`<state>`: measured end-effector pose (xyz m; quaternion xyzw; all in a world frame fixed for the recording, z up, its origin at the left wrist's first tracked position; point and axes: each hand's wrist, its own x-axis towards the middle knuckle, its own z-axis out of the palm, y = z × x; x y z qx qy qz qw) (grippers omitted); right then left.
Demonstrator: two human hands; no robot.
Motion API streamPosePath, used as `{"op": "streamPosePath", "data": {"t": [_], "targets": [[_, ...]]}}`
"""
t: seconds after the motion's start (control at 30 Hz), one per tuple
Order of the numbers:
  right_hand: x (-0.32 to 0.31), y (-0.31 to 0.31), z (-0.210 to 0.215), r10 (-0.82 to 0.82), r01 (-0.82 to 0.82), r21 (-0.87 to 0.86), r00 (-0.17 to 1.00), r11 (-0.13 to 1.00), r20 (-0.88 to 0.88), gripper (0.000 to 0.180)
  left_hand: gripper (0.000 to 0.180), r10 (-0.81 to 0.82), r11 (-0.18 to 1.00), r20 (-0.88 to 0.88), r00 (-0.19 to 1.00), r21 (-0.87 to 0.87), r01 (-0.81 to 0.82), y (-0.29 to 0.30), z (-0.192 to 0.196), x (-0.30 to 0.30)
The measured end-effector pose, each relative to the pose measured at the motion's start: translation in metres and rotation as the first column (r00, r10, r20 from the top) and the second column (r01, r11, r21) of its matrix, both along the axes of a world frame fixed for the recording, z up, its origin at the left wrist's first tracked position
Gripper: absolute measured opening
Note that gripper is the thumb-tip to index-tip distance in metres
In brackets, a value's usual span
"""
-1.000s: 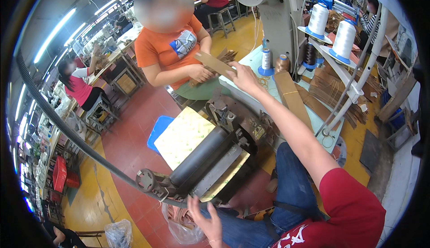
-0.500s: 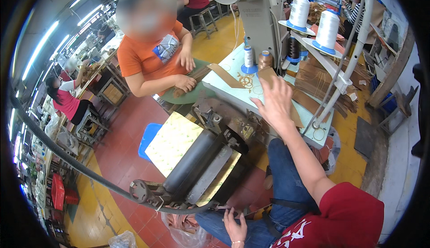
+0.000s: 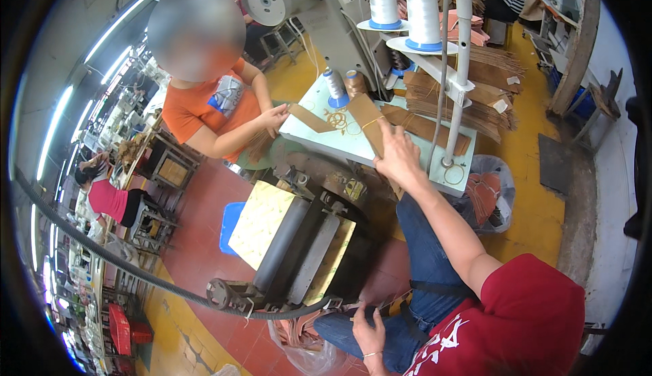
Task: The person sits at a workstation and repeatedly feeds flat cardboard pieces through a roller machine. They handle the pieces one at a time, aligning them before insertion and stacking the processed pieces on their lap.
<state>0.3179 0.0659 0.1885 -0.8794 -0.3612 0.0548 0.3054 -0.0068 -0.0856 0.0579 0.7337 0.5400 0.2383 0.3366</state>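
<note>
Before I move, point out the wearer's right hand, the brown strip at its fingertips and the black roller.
Right hand (image 3: 399,154): head view, back of the hand.
Brown strip (image 3: 363,111): head view, flat upper face.
Black roller (image 3: 287,247): head view, middle of its curved side.

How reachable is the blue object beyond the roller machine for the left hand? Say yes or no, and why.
Probably not: the left hand is on the near side of the roller machine, whose bulk stands between it and the blue object.

brown strip (image 3: 365,112), pale green tabletop (image 3: 314,135), black roller (image 3: 280,240)
</note>
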Motion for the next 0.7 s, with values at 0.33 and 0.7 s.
{"op": "streamPosePath", "data": {"t": [0.33, 0.7], "targets": [[-0.021, -0.068, 0.023, 0.670, -0.079, 0.730, 0.473, 0.679, -0.572, 0.081, 0.036, 0.229, 0.923, 0.511, 0.828, -0.384, -0.018, 0.003, 0.030, 0.014], [-0.132, -0.151, -0.040, 0.801, -0.738, 0.500, 0.091, 0.453, -0.592, 0.057, 0.077, 0.373, 0.781, 0.878, 0.301, -0.472, 0.410, 0.030, 0.067, 0.039]]}}
